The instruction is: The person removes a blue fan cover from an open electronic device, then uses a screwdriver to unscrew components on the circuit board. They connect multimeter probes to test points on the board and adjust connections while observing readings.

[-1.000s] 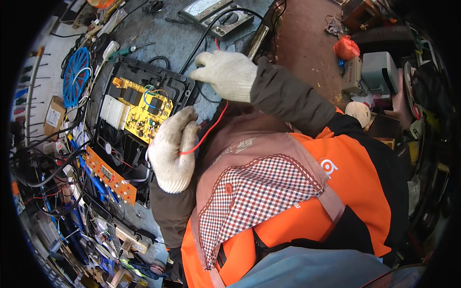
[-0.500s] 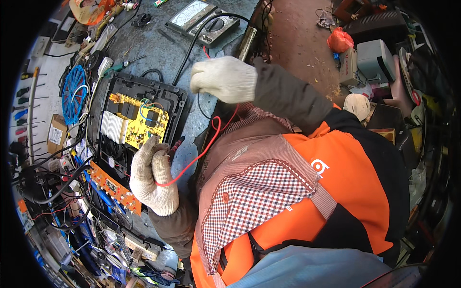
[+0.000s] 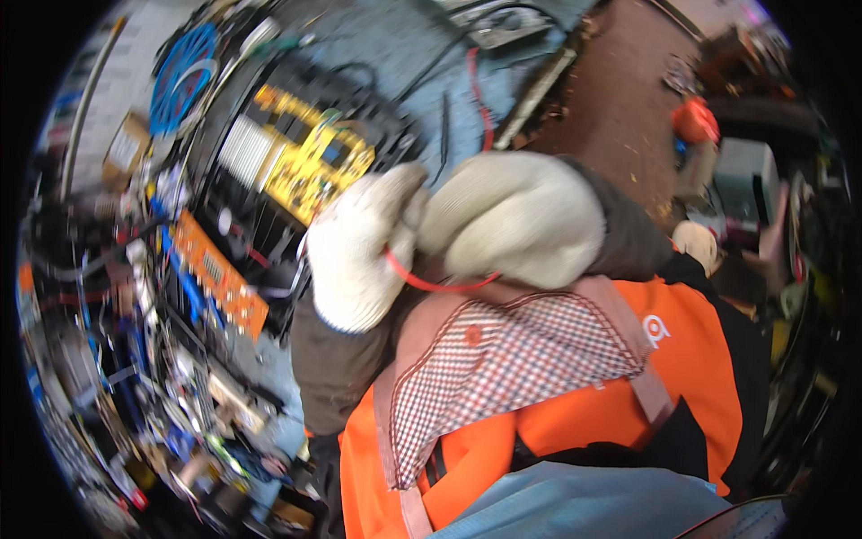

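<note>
My left hand (image 3: pixel 357 256), in a white knit glove, is closed on a red test lead (image 3: pixel 440 287), which loops out below its fingers. The loop runs to the underside of my right hand (image 3: pixel 525 220), also gloved. My right fingers are curled close against my left fingertips, and what they hold is hidden; motion blurs both hands. Just beyond my left hand lies a yellow circuit board (image 3: pixel 314 175) with a finned silver heat sink (image 3: pixel 247 153), in a black appliance housing (image 3: pixel 382 112). An analog multimeter (image 3: pixel 503 25) sits at the far edge, partly cut off.
An orange display board (image 3: pixel 220 274) lies left of the housing, amid tangled wires and tools. A coil of blue cable (image 3: pixel 182 81) is at the far left. The blue-grey bench (image 3: pixel 449 67) ends at a worn edge (image 3: pixel 537 94) on the right. Beyond is the floor with piled appliances.
My right hand has come down and toward me to meet my left. My left hand has risen and shifted right. The head view has swung, moving the bench things in the picture.
</note>
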A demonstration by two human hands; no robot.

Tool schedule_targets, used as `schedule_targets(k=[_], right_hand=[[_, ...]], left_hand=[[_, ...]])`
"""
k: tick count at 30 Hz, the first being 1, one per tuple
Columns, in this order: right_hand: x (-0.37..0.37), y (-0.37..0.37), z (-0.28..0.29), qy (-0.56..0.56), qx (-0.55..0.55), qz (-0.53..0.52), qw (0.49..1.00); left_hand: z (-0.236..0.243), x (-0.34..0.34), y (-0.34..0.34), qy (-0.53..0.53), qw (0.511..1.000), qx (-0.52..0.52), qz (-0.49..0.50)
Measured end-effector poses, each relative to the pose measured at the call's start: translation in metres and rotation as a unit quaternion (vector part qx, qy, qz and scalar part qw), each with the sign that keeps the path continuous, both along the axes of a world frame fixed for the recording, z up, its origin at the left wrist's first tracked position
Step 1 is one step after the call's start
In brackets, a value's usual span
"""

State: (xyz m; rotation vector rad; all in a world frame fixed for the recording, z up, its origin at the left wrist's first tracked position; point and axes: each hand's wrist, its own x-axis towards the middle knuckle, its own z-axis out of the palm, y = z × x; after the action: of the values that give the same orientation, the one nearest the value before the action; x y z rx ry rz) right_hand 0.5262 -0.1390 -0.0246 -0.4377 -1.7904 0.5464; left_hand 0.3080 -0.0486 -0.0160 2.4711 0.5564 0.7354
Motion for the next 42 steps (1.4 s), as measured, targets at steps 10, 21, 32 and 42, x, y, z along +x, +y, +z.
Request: schedule_targets(k=[10,21,32,42], right_hand=[[-0.007,0.004,-0.056,-0.243,-0.193,-0.32,0.895],[-0.01,0.012,-0.068,-0.099,-0.257,-0.324,0.905],[-0.015,0.027,-0.085,0.181,-0.34,-0.309,0.87],[0.036,0.021,-0.094,0.388,-0.229,-0.176,0.875]], left_hand=[[0.011,-0.006,-0.034,0.024,0.972,0.211,-0.099],[0.003,-0.033,-0.019,0.073,0.956,0.283,-0.02],[-0.041,-0.046,-0.002,0.01,0.996,0.041,-0.074],[-0.024,-0.116,0.0,-0.137,0.964,0.063,0.218]])
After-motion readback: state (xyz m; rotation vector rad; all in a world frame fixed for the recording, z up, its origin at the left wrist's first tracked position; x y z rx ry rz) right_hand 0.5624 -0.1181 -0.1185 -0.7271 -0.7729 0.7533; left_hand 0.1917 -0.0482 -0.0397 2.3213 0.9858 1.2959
